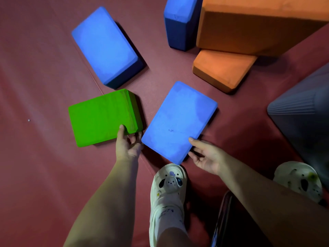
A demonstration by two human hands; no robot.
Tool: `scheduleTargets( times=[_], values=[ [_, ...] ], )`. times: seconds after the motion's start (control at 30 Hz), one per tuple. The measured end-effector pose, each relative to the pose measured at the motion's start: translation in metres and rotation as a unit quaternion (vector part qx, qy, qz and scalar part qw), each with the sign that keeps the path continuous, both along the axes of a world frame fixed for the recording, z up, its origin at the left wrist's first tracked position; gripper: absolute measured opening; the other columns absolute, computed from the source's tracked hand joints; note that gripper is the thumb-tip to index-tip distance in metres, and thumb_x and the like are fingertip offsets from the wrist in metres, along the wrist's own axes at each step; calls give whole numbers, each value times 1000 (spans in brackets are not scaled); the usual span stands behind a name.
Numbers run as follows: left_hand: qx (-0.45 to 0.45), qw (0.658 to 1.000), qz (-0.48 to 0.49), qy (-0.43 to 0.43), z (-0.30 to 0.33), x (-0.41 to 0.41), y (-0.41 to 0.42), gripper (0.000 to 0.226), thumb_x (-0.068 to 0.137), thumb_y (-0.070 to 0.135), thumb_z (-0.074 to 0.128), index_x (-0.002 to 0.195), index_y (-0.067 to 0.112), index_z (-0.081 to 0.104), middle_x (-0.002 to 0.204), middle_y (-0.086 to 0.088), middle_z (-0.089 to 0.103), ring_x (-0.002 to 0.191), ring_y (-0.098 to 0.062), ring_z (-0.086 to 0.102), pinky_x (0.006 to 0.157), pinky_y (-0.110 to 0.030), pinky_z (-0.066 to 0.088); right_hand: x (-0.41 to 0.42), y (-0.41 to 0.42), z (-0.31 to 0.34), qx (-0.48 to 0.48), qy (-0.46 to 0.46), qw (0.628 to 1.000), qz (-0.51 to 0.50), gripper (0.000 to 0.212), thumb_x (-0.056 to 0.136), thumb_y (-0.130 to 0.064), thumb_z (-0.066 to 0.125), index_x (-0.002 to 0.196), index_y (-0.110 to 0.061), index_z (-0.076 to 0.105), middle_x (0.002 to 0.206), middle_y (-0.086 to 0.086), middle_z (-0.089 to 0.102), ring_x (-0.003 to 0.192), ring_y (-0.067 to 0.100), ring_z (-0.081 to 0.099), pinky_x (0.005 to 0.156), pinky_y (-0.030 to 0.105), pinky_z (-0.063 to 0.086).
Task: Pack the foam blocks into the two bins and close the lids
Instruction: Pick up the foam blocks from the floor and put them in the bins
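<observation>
Gripping green foam block (104, 116) near corner with left hand (127, 146), thumb on top; right hand (207, 156) pinching blue foam block (179, 122) near edge, fingers underneath, on red mat (35, 157).

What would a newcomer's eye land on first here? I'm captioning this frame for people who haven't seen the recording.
The bright green foam block on the red floor mat, its near corner gripped by the left hand. Beside it lies a blue foam block, its near edge held by the right hand. Farther back a big orange block rests on a smaller orange one.
</observation>
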State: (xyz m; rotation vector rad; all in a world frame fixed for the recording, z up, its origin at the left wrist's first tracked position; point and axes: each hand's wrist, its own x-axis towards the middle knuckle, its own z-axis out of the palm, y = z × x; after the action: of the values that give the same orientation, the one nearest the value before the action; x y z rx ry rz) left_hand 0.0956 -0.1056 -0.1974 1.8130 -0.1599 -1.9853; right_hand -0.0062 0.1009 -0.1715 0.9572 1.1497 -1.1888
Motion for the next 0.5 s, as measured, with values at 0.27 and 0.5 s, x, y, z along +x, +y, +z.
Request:
scheduleTargets(
  times=[0.27, 0.5],
  values=[
    [22, 999, -26, -13, 1, -6, -5, 37, 90, 31, 63, 68, 12, 41, 49, -1, 48, 38, -17, 58, 51, -36, 56, 1, -16, 2, -39, -7, 999, -6, 13, 81, -19, 73, 83, -25, 62, 89, -6, 61, 77, 7, 55, 55, 14, 36],
    [23, 996, -63, 51, 5, -5, -10, 35, 86, 41, 61, 100, 9, 58, 96, -11, 69, 101, -27, 63, 98, -45, 43, -6, -19, -1, -23, 3, 1000, 12, 16, 80, -30, 73, 84, -26, 58, 85, -7, 56, 82, 6, 54, 71, 22, 41]
  ],
)
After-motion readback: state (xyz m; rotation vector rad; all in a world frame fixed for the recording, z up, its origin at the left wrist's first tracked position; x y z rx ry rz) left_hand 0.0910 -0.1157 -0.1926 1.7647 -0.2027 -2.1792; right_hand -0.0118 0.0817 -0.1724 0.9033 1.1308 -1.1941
